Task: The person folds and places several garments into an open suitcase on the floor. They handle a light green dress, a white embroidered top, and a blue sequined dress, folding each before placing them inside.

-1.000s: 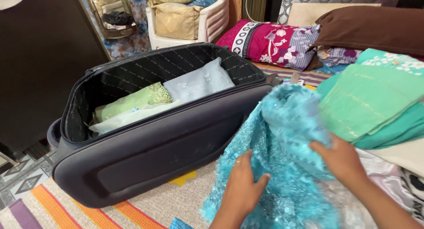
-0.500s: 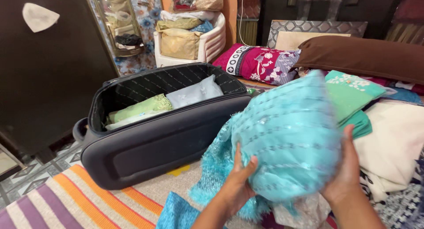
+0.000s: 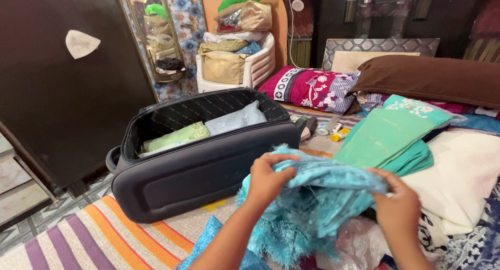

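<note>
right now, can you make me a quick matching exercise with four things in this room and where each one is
Things:
1. turquoise sequined garment
2. pale green folded cloth
3. brown pillow
4. white plastic chair

Places:
A. inside the open dark suitcase
B. at the back on the right, above the green folded stack
C. held between the left hand and right hand
D. behind the suitcase, piled with bags

Pairs: 1-C, 2-A, 3-B, 4-D

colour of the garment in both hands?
Turquoise blue garment, sequinned and fringed; head view.
</note>
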